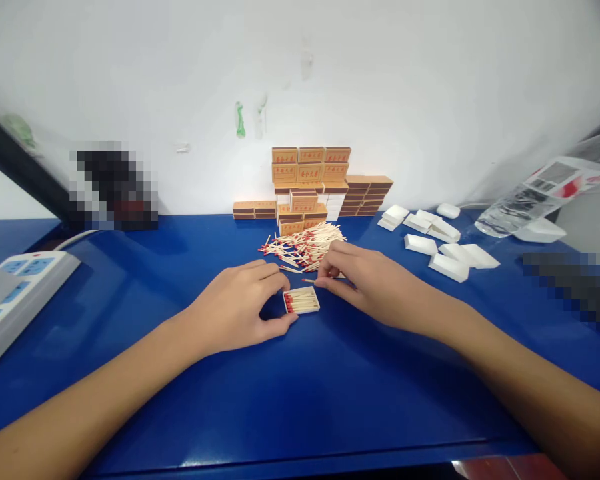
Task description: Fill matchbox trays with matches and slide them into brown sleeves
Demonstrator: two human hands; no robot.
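A small white matchbox tray (316, 308) lies on the blue table, with several red-headed matches in it, heads to the left. My left hand (243, 303) grips the tray's left end between thumb and fingers. Just above the tray's right side, my right hand (355, 277) pinches a match (309, 281), its red head pointing left. Behind both hands spreads a loose pile of matches (313, 248), partly hidden by my right fingers.
Brown matchboxes (310, 173) stand stacked against the wall. White trays (449, 267) lie scattered at the right, near a clear plastic bottle (517, 200). A white power strip (25, 300) sits at the left. The blue table's (300, 400) front edge runs along the bottom.
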